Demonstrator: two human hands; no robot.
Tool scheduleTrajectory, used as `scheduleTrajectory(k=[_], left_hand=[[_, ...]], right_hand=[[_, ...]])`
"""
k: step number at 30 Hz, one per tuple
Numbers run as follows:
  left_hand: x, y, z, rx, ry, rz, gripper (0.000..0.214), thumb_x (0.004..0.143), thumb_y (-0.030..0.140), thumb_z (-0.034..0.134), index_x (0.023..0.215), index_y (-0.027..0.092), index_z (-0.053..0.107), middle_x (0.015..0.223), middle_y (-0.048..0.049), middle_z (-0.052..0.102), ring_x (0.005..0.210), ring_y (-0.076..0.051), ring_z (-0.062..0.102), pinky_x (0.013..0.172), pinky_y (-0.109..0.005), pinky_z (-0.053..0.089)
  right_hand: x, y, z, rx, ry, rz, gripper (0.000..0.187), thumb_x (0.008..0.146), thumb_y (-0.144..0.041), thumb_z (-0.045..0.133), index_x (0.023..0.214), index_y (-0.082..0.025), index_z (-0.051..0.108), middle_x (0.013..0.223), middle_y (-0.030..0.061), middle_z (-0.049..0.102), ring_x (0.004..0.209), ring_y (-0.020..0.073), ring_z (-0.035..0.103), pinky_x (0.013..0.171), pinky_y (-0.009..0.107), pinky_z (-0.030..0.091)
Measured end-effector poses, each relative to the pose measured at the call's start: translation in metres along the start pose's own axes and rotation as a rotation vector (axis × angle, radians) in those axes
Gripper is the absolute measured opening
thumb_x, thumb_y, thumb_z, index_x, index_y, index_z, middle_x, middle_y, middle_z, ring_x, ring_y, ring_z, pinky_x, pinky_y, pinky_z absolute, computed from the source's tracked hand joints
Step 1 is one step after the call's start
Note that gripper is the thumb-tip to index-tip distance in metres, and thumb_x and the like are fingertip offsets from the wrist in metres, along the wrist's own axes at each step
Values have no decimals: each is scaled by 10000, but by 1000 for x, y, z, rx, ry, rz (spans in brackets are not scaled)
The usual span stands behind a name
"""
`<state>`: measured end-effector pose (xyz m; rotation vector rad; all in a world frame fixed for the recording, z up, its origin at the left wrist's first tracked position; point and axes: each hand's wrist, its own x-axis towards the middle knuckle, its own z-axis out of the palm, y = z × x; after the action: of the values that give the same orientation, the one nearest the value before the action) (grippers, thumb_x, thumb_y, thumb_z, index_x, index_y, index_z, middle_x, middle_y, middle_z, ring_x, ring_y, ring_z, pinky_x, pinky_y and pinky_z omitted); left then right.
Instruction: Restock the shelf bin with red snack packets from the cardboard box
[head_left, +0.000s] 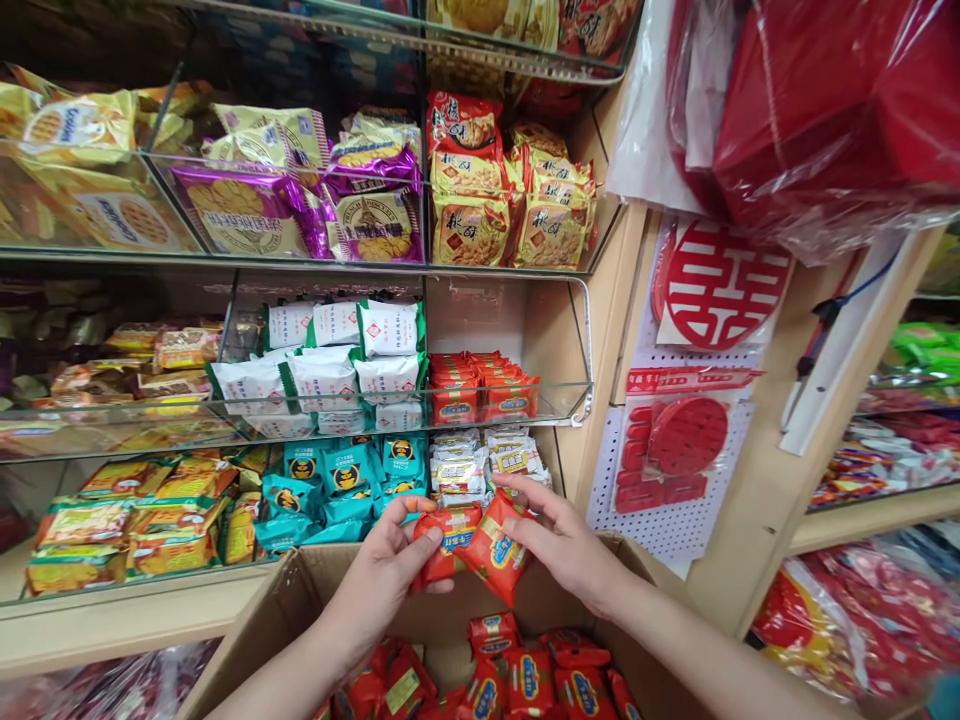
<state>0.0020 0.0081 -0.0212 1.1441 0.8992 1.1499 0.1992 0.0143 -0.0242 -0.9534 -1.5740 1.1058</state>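
Observation:
Between thumb and fingers my left hand (409,550) grips a red snack packet (459,528) with a blue and yellow label. A second packet (496,552) of the same kind is pinched in my right hand (559,540), tilted and overlapping the first. Both hands are above an open cardboard box (277,600), where several more red packets (531,680) lie loosely. On the shelf beyond, matching red packets (480,385) stand in rows behind a clear front panel.
White-and-green packets (326,375) fill the neighbouring compartment. Teal packets (349,470) and silvery-white packets (459,470) sit below. Clear shelf panels (510,405) edge the compartments. A wooden upright (611,330) and a pegboard with red decorations (688,435) stand to the right.

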Motion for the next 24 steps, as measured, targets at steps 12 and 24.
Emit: scheduleTrajectory(k=[12,24], left_hand=[[-2,5,3,-24,35,-49,318,700,475,616,836,247,442,732,54,562,631,-126,560,525,-262,519],[-1,0,2,85,-7,-40,351,687,426,637,874,240,406,657,53,573,581,-116,526,506,-253,504]], right_hand=[[-2,-16,5,113,63,94,235,690,-287,578,881,-193,478,818,-18,468,616,76,466,584,215,380],[-1,-12,1,51,64,98,217,739,-266,541,924,-192,455,589,-52,460,523,71,387,517,198,315]])
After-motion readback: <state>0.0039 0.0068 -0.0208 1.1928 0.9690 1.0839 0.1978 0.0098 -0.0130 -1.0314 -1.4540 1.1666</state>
